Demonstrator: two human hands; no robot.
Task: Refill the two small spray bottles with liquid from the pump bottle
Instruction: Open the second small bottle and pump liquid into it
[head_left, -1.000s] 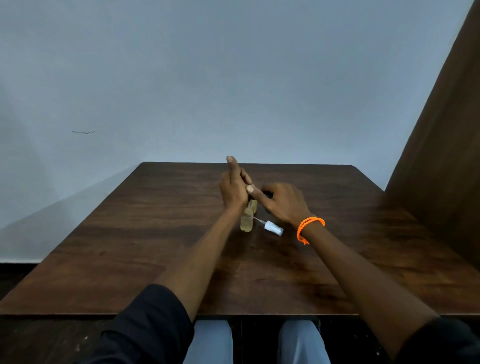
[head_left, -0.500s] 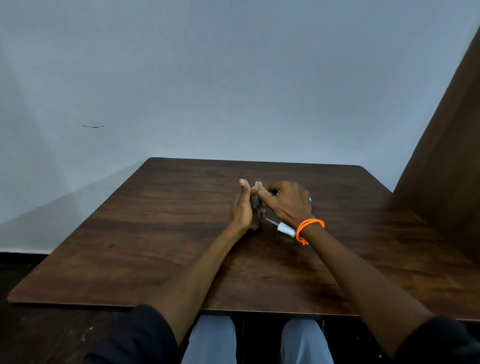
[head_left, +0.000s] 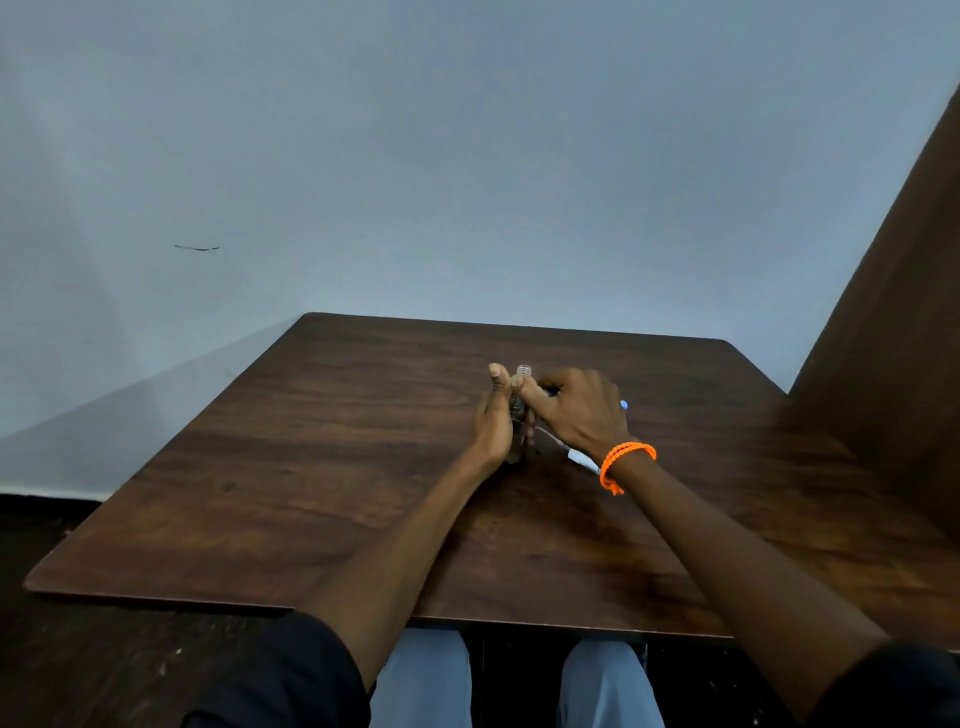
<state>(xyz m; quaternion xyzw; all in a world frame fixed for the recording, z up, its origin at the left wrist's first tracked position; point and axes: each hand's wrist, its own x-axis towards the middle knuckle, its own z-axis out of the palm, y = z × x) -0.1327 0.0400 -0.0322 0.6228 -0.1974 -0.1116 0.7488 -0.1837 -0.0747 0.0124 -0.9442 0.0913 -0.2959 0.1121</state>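
A small clear spray bottle (head_left: 523, 372) stands upright near the middle of the wooden table (head_left: 322, 467), its threaded neck open and uncapped. My left hand (head_left: 493, 421) grips the bottle's body from the left, thumb pointing up. My right hand (head_left: 576, 410), with an orange bracelet at the wrist, curls in from the right and pinches the bottle just under the neck. The white spray cap (head_left: 579, 459) with its thin tube lies on the table beside my right wrist. A blue tip (head_left: 623, 405) sticks out behind my right hand; what it belongs to is hidden. No pump bottle shows.
A dark wooden panel (head_left: 893, 322) rises along the table's right side. A pale wall stands behind the far edge. My knees show under the near edge.
My left hand has come down from a raised pose and closed round the bottle. My right hand has moved in against the bottle's neck. The white cap has stayed on the table.
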